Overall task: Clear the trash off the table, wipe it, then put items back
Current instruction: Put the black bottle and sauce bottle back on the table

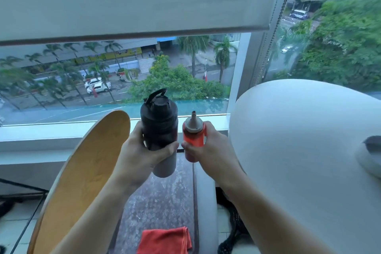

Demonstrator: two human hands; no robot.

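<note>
My left hand (142, 154) grips a black-topped water bottle (159, 121) with a pale lower body and a flip lid. My right hand (208, 146) holds a red squeeze bottle (193, 136) with a grey nozzle cap. Both are held upright side by side above the far end of the dark speckled table (160, 198), close to the window sill. A red cloth (165, 240) lies folded on the near end of the table.
A yellow wooden chair back (82, 171) curves up at the left. A large white rounded chair (305, 150) fills the right. The white window sill (61, 130) and glass run behind, with a roller blind (123, 0) and its bead chain (274, 31) above.
</note>
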